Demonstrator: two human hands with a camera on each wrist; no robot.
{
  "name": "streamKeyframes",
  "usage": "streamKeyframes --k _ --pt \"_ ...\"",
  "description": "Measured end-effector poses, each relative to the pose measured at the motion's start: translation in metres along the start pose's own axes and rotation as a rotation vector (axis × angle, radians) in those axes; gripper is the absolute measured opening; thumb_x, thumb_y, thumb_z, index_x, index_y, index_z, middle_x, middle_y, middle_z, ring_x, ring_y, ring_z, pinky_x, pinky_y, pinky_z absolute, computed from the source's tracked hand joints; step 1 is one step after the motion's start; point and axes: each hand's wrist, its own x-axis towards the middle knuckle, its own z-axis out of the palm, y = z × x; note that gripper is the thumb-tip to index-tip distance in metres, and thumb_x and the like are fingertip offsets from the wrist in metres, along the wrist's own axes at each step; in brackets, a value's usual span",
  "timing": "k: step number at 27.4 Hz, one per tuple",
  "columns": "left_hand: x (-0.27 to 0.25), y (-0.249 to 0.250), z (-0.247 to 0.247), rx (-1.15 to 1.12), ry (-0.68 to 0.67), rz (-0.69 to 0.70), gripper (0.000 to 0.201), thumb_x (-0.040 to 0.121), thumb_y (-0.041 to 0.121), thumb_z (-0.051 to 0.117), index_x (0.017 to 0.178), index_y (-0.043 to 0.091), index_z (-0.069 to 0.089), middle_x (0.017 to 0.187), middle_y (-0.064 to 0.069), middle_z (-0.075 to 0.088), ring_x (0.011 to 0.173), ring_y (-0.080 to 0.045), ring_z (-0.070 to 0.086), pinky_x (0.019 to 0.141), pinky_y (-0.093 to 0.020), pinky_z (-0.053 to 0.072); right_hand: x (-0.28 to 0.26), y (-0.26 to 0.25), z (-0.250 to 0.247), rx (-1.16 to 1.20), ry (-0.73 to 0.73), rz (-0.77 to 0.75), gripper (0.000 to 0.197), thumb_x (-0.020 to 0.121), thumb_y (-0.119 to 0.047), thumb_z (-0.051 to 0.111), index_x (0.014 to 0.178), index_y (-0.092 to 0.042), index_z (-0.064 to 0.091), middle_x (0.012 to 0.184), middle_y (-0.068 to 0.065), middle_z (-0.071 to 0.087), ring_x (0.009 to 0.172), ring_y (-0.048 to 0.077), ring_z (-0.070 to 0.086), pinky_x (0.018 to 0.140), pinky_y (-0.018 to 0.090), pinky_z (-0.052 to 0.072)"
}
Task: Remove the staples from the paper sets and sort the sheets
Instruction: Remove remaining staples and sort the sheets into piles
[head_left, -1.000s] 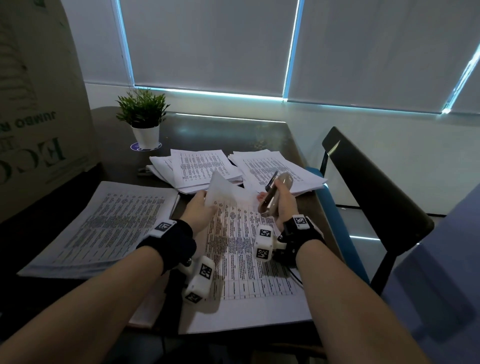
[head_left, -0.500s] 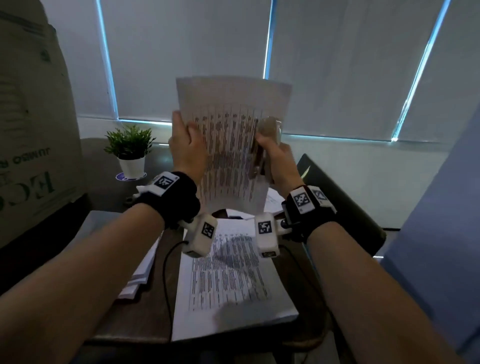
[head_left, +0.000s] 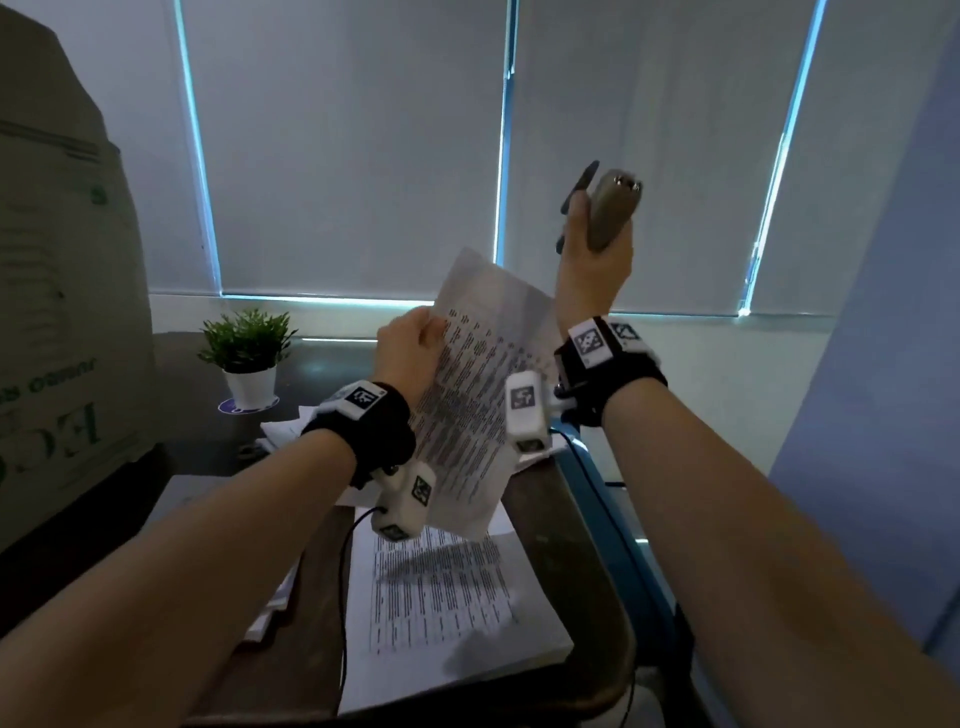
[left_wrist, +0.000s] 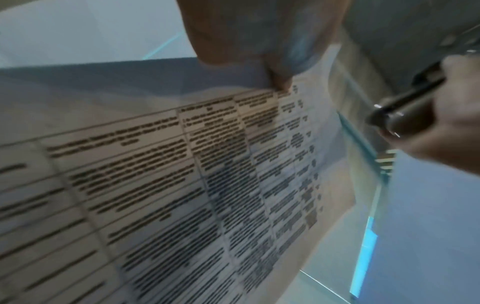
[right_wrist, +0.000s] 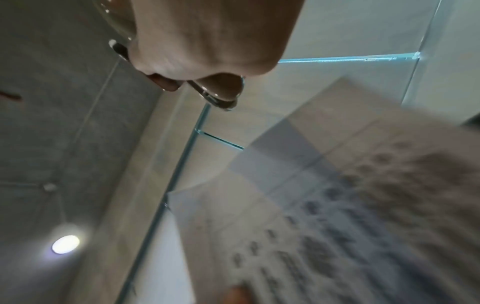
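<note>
Held sheet (head_left: 478, 400): white, black tabular print (gridlines plain in left wrist view). Stapler (head_left: 610, 215): grey-brown, metallic. Wristbands (head_left: 371, 431): black. Plant (head_left: 247, 338) at 9 o'clock: green, white pot.

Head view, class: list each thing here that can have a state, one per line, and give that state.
Left hand: pinches the printed white sheet's edge.
Printed white sheet: lifted off the table, tilted.
Right hand: raised, grips the grey metal stapler.
Grey metal stapler: held upright, clear of the sheet.
White paper stack on the dark table: lying flat.
Small green potted plant: upright.
</note>
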Motion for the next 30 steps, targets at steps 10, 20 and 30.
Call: streamKeyframes --k 10,20,30 --pt "0.011 0.048 0.005 -0.073 -0.185 0.101 0.043 0.095 0.012 0.051 0.055 0.017 0.036 0.056 0.004 0.039 0.054 -0.014 0.036 0.051 -0.026 0.025 0.028 -0.012 0.028 0.012 -0.261 0.215 0.037 0.08 -0.046 0.069 0.074 -0.01 0.065 0.062 0.011 0.064 0.055 0.026 0.06 0.064 0.045 0.055" --pt "0.022 0.04 0.03 -0.05 -0.24 0.146 0.022 0.095 0.01 0.051 0.073 0.008 0.054 0.072 -0.012 0.058 0.067 -0.023 0.046 0.056 -0.026 0.023 0.039 0.017 0.034 -0.172 -0.208 0.198 0.049 0.089 -0.049 0.065 0.061 -0.01 0.058 0.043 0.003 0.052 0.039 0.018 0.051 0.048 0.027 0.045" --pt "0.007 -0.093 0.07 -0.342 -0.523 -0.522 0.018 0.092 0.004 0.054 0.106 -0.004 0.06 0.096 -0.023 0.063 0.079 -0.032 0.063 0.081 -0.041 0.054 0.052 0.114 0.017 -0.13 0.14 0.193 0.044 0.089 -0.049 0.065 0.096 -0.005 0.07 0.082 0.011 0.072 0.072 0.02 0.069 0.066 0.027 0.055"
